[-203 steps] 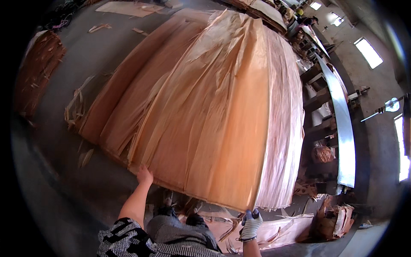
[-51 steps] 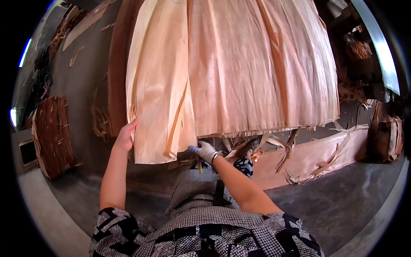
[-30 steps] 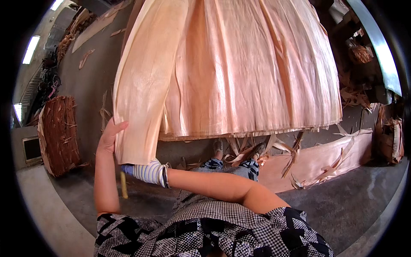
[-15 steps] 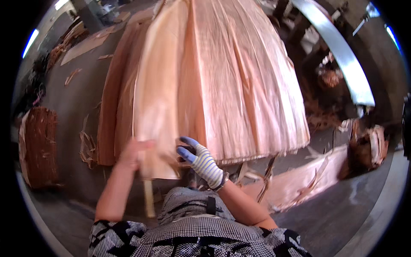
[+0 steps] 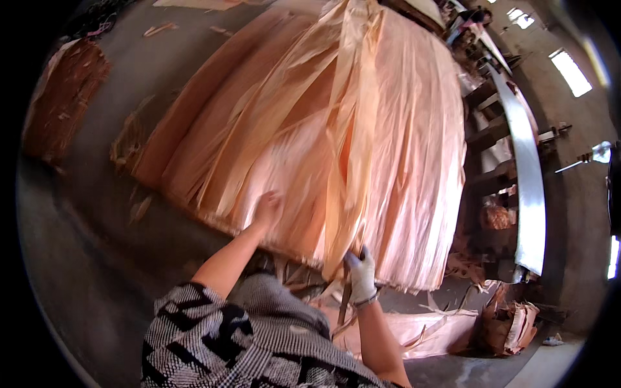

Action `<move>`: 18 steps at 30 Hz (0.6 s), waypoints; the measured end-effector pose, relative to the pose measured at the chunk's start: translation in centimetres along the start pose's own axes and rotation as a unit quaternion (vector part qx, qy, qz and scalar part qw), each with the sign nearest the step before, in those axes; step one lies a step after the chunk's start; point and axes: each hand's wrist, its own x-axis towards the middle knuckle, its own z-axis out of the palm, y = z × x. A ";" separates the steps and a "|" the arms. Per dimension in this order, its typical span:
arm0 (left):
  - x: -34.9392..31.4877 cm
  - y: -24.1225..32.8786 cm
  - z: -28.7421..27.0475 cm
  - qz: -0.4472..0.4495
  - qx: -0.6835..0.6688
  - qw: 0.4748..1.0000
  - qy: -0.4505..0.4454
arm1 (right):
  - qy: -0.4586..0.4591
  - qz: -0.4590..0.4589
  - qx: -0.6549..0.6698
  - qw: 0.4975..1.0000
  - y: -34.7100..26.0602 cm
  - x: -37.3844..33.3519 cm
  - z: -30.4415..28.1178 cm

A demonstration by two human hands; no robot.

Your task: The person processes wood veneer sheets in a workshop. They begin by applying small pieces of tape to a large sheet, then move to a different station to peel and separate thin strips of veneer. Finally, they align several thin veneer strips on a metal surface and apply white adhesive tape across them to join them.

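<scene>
A broad stack of thin pinkish wood veneer sheets (image 5: pixel 414 181) spreads out before me, its near edge close to my body. My bare left hand (image 5: pixel 268 207) lies on the top of the stack left of its middle, fingers stretched out and slightly blurred. My right hand (image 5: pixel 362 275), in a pale glove with bluish fingertips, is at the near edge. It is closed on the near end of a yellowish veneer strip (image 5: pixel 346 213). That strip runs away from me, creased and rippled, over the stack. Another pale, loose fold (image 5: pixel 259 129) fans out on its left.
A reddish-brown bundle of wood (image 5: pixel 65 97) lies on the floor at left. At right runs a long shiny metal beam (image 5: pixel 527 207). A torn bundle (image 5: pixel 510 326) and a pale sheet with scraps (image 5: pixel 446 333) lie at lower right.
The yellowish veneer has moved from the left part of the stack towards the right with my right hand. My left hand has come off it onto the stack. The view has turned.
</scene>
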 end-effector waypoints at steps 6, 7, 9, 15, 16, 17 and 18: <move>3.4 -7.2 -4.7 -0.137 0.196 0.955 0.176 | 0.089 -0.070 -0.202 0.973 0.0 -1.3 -2.1; 3.7 -8.3 -5.1 -0.142 0.200 0.956 0.160 | 0.101 -0.067 -0.198 0.973 -0.2 -1.4 -1.8; 6.6 -14.6 -7.1 -0.128 0.143 0.979 0.075 | 0.105 -0.058 -0.183 0.976 -0.5 -1.1 -0.7; 3.7 -6.9 -8.9 0.129 0.048 0.974 0.181 | 0.137 -0.079 -0.273 0.949 -2.2 -1.7 -1.9; 3.1 -3.9 -9.4 0.184 0.054 0.960 0.206 | 0.134 -0.081 -0.276 0.948 -2.6 -1.8 -1.8; 2.6 -1.3 -10.0 0.194 0.020 0.964 0.182 | 0.129 -0.081 -0.280 0.948 -3.0 -1.9 -1.8; 1.9 1.2 -10.7 0.202 -0.011 0.966 0.158 | 0.121 -0.078 -0.284 0.948 -3.5 -2.2 -1.6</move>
